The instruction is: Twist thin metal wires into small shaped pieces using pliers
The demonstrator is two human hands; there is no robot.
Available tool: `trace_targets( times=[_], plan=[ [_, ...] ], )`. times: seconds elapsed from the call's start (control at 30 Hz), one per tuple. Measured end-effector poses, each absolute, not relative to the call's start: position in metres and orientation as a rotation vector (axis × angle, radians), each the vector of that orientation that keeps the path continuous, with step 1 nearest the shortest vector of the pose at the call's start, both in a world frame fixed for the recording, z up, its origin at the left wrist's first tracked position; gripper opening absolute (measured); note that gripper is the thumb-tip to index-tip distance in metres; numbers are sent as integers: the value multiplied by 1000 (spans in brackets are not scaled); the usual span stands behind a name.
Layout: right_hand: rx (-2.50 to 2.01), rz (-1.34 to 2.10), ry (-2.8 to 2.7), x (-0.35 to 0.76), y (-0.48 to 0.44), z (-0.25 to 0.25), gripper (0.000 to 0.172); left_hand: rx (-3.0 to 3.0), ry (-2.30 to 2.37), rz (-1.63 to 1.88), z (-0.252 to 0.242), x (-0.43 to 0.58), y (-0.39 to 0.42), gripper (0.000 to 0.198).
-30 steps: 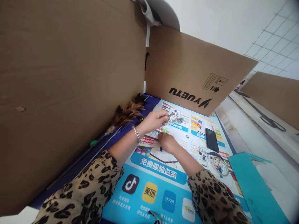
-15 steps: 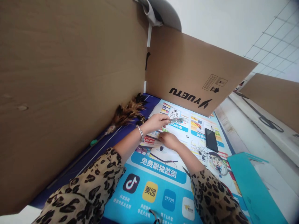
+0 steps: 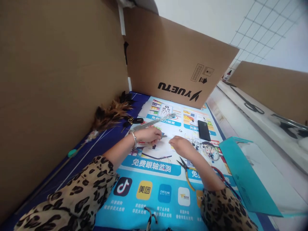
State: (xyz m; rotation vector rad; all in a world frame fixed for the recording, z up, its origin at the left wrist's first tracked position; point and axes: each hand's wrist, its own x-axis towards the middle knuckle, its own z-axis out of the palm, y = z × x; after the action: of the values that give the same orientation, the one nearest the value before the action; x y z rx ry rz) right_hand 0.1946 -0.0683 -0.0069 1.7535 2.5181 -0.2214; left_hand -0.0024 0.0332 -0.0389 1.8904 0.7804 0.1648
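Observation:
My left hand (image 3: 152,136), with a bangle at the wrist, is closed in a pinch over the printed mat (image 3: 154,186). A small greyish pointed piece (image 3: 164,136) sticks out of its fingertips; its kind is not clear. Just to the right, my right hand (image 3: 180,145) has its fingers curled together, and whatever is in them is hidden. Behind my left hand a bundle of thin silvery wires (image 3: 157,120) lies slanted on the mat. Pliers with yellow handles (image 3: 189,179) lie below my right hand, jaws apart.
A black-and-yellow tool (image 3: 134,120) and a feather duster (image 3: 112,112) lie at the left. To the right are a phone (image 3: 204,131), white wiry pieces (image 3: 196,145), a round clear dish (image 3: 211,152) and a turquoise folder (image 3: 245,173). Cardboard walls (image 3: 173,57) stand behind and left.
My left hand has come off the wire bundle, which now lies on the mat, and has moved nearer with a small piece in its fingers. The view has swung right.

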Motion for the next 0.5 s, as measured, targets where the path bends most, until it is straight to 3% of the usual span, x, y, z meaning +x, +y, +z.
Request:
trace_targets(
  times=[0.1,0.23,0.5],
  plan=[
    [1925,-221,2452,227,-86,4,30,1915,869,59,-54,-3,36,19],
    [2043,-294,2447,244,-101,5,30,1960,914,209,-65,-7,49,22],
    [1841,-409,2596,208,-113,-18,28,2103,1045,427,-64,-3,51,28]
  ],
)
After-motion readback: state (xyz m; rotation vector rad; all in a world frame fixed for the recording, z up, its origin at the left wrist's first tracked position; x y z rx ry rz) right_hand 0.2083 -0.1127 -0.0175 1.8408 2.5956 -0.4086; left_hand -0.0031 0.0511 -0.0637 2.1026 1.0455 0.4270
